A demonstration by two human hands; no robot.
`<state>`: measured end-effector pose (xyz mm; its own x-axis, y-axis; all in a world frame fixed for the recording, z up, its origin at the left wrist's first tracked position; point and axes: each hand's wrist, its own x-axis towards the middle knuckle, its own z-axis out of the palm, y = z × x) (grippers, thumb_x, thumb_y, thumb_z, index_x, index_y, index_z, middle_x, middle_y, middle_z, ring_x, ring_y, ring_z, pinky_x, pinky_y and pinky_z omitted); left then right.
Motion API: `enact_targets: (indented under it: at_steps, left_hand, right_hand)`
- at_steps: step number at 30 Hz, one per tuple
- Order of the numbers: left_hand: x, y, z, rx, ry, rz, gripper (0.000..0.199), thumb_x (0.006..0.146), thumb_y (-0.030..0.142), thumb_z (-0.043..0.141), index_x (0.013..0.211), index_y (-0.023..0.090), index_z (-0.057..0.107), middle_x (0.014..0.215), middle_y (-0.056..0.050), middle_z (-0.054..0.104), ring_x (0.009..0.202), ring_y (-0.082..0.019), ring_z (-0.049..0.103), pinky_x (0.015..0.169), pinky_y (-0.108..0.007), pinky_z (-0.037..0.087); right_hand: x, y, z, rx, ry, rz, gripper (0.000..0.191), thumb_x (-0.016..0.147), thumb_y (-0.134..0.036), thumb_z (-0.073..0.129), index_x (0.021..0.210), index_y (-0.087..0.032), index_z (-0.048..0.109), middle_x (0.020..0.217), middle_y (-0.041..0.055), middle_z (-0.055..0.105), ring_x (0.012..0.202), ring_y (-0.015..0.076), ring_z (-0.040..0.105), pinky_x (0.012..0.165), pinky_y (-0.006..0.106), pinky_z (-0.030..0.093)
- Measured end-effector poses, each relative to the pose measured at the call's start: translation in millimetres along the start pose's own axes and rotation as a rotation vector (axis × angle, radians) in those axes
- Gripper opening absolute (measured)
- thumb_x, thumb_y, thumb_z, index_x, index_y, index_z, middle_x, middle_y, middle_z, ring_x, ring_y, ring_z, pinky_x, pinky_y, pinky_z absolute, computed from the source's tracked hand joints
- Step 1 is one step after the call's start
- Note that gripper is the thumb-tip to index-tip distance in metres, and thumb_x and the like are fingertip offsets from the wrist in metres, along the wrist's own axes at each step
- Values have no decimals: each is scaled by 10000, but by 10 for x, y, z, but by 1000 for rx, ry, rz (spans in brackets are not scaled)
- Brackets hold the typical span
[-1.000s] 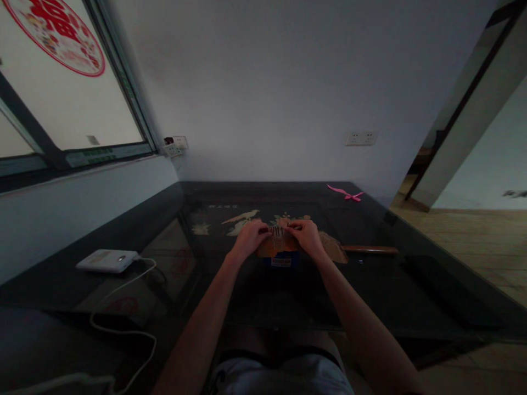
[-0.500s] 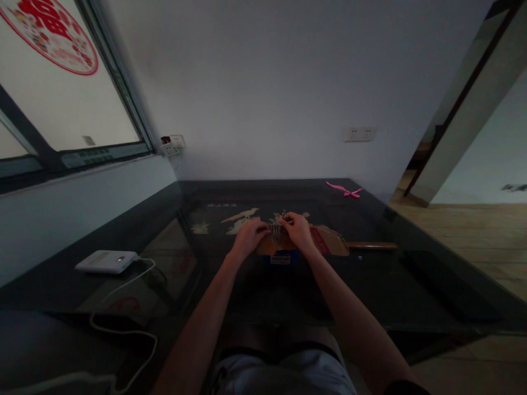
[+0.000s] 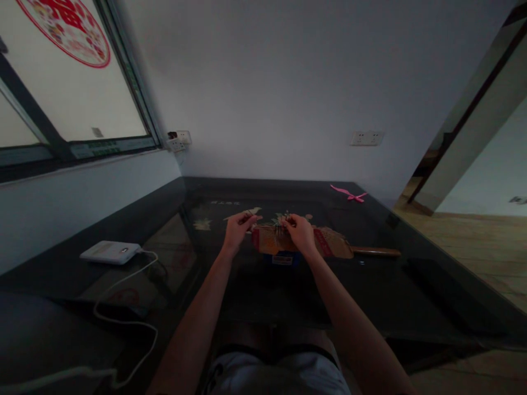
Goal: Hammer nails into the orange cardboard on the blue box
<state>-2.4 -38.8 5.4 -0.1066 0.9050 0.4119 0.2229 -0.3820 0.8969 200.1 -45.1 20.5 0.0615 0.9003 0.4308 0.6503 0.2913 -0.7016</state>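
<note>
In front of me lies a flat brown piece with red bands (image 3: 331,245), with a brown rod-like handle (image 3: 376,251) sticking out to the right. Its left part rests over a blue box-like thing (image 3: 280,259) with a pale label. My right hand (image 3: 300,233) is over the brown piece, fingers pinched at several thin dark strands (image 3: 279,231) on its upper edge. Just past its left end is my left hand (image 3: 237,231), fingertips pressed together. What either pinch holds is too small and dim to make out.
A white power bank (image 3: 111,252) with a white cable (image 3: 119,285) lies on the left of the dark glossy table (image 3: 230,296). Pink ribbon (image 3: 349,193) lies at the back right. A black flat object (image 3: 448,291) is at the right. Wall sockets (image 3: 367,138) are behind.
My left hand has moved left, off the brown piece, uncovering its red left end. My right hand stays at the strands. The view has shifted slightly.
</note>
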Motion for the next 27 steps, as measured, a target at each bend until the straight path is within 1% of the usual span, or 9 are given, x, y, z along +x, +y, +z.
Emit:
enact_targets:
  at_steps: [3, 6, 9, 13, 17, 20, 23, 24, 27]
  left_hand:
    - [80, -208, -393, 140, 2, -72, 314, 714, 425, 608, 776, 119, 644, 619, -5, 587, 538, -100, 493, 524, -204, 379]
    - [104, -447, -830, 529, -128, -72, 219, 704, 345, 618, 661, 131, 639, 583, -9, 584, 557, -118, 503, 555, -220, 361]
    - [34, -627, -1148, 805, -211, -68, 159, 716, 283, 606, 650, 144, 649, 620, -29, 617, 603, -144, 542, 590, -235, 363]
    - [-108, -755, -1298, 927, -314, -32, 145, 755, 267, 571, 740, 168, 677, 753, -55, 665, 717, -170, 590, 638, -240, 380]
    - [-165, -812, -1298, 914, -330, -6, 153, 762, 284, 573, 783, 178, 682, 793, -48, 674, 740, -164, 596, 663, -234, 394]
    - [-167, -837, -1303, 873, -328, 8, 169, 757, 302, 583, 779, 167, 681, 781, -45, 673, 715, -158, 592, 657, -234, 400]
    - [-181, -843, -1310, 810, -316, -17, 169, 753, 302, 591, 791, 162, 676, 761, -36, 672, 697, -147, 595, 649, -225, 410]
    - [-189, -841, -1308, 799, -304, -30, 168, 749, 298, 597, 811, 161, 674, 751, -32, 671, 690, -144, 596, 640, -222, 413]
    - [-217, -823, -1289, 814, -243, -51, 216, 736, 290, 618, 905, 163, 660, 729, -24, 665, 669, -141, 596, 624, -221, 415]
  right_hand:
    - [9, 8, 7, 86, -3, 4, 151, 747, -283, 585, 633, -183, 588, 669, 31, 665, 627, 159, 600, 587, 257, 420]
    - [29, 15, 7, 212, -4, 15, 184, 766, -312, 550, 649, -174, 588, 662, 38, 682, 595, 154, 620, 550, 253, 460]
    - [40, -8, -64, 319, 26, 25, 228, 765, -349, 544, 658, -154, 594, 683, 68, 695, 607, 171, 640, 527, 262, 486]
    - [-92, -225, -283, 383, 114, 9, 237, 760, -365, 570, 706, -140, 620, 745, 84, 701, 685, 181, 647, 602, 282, 508]
    - [-498, -689, -378, 505, 102, -124, 189, 770, -336, 610, 709, -159, 627, 755, 56, 700, 689, 162, 647, 640, 272, 504]
    - [-823, -959, -168, 404, -113, -312, 113, 794, -278, 612, 770, -176, 653, 797, 39, 696, 719, 142, 641, 623, 235, 488]
    - [-964, -1017, 247, 11, -374, -471, 117, 830, -278, 593, 859, -195, 671, 828, 17, 696, 774, 128, 627, 682, 217, 465]
    - [-957, -1001, 399, -166, -429, -494, 145, 853, -299, 563, 911, -217, 668, 863, 10, 696, 786, 123, 624, 682, 213, 459]
    - [-822, -928, 802, -311, -460, -500, 168, 876, -233, 517, 927, -182, 668, 869, 58, 693, 842, 171, 610, 712, 256, 455]
